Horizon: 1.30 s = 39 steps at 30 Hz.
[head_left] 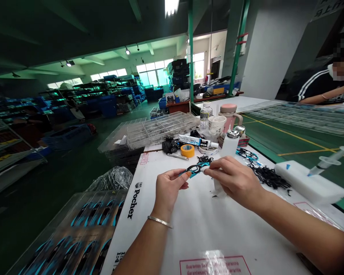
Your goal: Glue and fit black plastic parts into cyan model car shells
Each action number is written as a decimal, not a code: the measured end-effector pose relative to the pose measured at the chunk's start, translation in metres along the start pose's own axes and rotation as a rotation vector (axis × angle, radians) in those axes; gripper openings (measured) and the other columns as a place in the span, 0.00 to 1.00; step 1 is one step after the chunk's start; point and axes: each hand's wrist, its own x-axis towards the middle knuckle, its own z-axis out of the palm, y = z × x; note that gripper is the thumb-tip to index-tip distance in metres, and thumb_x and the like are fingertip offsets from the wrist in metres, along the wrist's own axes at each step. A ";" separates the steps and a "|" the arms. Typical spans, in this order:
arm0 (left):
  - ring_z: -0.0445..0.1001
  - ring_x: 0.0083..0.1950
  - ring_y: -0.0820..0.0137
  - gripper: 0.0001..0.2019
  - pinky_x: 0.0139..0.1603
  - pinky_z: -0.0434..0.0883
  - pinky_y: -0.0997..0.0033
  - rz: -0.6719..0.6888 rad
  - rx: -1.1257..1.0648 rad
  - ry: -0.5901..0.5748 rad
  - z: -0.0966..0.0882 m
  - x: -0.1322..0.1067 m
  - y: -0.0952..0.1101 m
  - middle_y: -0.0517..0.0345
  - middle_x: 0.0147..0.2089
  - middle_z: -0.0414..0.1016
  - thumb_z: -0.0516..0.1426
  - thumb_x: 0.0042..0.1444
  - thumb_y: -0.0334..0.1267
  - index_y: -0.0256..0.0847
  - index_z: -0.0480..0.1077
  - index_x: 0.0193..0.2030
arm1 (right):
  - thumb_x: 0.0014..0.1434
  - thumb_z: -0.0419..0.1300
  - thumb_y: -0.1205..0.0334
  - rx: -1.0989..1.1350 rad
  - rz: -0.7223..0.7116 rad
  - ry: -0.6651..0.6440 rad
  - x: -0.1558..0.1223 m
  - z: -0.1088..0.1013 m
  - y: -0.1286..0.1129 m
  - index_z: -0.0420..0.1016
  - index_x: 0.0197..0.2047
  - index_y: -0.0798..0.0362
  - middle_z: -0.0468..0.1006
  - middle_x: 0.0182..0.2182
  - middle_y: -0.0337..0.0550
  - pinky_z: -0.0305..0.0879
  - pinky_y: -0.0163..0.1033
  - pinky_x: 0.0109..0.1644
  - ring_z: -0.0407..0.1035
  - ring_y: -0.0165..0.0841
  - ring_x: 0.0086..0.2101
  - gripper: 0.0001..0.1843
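Between the thumb and fingers of my left hand (172, 182) is a small black and blue curved plastic part (193, 169), held above the white table. My right hand (235, 179) is closed in a pinch at the part's right end. Something small and white (204, 168) shows at its fingertips, and a pale white piece hangs below them; its kind cannot be made out. Just behind the part lies a small pile of black plastic pieces (205, 159). A bigger heap of black pieces (271, 176) lies to the right of my right hand, near some blue and black parts (247, 154).
A white foam block (309, 181) with a syringe (331, 161) stands at right. Yellow tape (187, 151), a glue tube (197, 141), a white bottle (231, 143) and a pink mug (228, 114) stand behind. Trays of blue-black parts (74, 233) lie lower left. Another person (318, 84) sits far right.
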 end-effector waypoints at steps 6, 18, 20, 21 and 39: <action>0.74 0.25 0.73 0.21 0.30 0.75 0.72 0.010 -0.007 0.009 0.000 0.001 -0.001 0.54 0.27 0.78 0.70 0.42 0.45 0.33 0.80 0.41 | 0.62 0.53 0.79 0.000 0.026 0.049 0.002 -0.012 0.007 0.75 0.49 0.54 0.73 0.39 0.47 0.63 0.39 0.39 0.66 0.35 0.38 0.17; 0.72 0.25 0.75 0.22 0.31 0.74 0.74 0.016 -0.045 0.056 -0.001 0.005 -0.002 0.56 0.25 0.76 0.70 0.41 0.44 0.31 0.79 0.41 | 0.66 0.55 0.68 -0.069 0.192 0.139 0.074 0.006 0.069 0.81 0.41 0.54 0.74 0.38 0.47 0.62 0.41 0.36 0.68 0.37 0.38 0.12; 0.71 0.25 0.76 0.23 0.32 0.74 0.73 0.031 -0.052 0.068 -0.002 0.006 -0.002 0.56 0.26 0.76 0.70 0.41 0.45 0.32 0.79 0.42 | 0.66 0.55 0.68 -0.046 0.331 0.046 0.100 0.015 0.081 0.81 0.43 0.55 0.74 0.41 0.50 0.62 0.42 0.40 0.68 0.39 0.42 0.13; 0.71 0.26 0.76 0.23 0.32 0.74 0.73 0.040 -0.056 0.072 -0.003 0.006 -0.002 0.56 0.27 0.77 0.70 0.41 0.45 0.32 0.79 0.42 | 0.66 0.55 0.67 -0.038 0.357 0.017 0.113 0.020 0.087 0.81 0.44 0.55 0.74 0.43 0.51 0.62 0.42 0.40 0.68 0.40 0.43 0.13; 0.71 0.32 0.74 0.29 0.37 0.72 0.75 0.134 -0.048 -0.146 -0.001 0.003 -0.003 0.57 0.31 0.76 0.70 0.38 0.31 0.36 0.76 0.52 | 0.68 0.50 0.42 0.648 0.536 -0.565 0.046 -0.025 0.043 0.81 0.37 0.53 0.78 0.31 0.43 0.66 0.37 0.32 0.72 0.36 0.32 0.26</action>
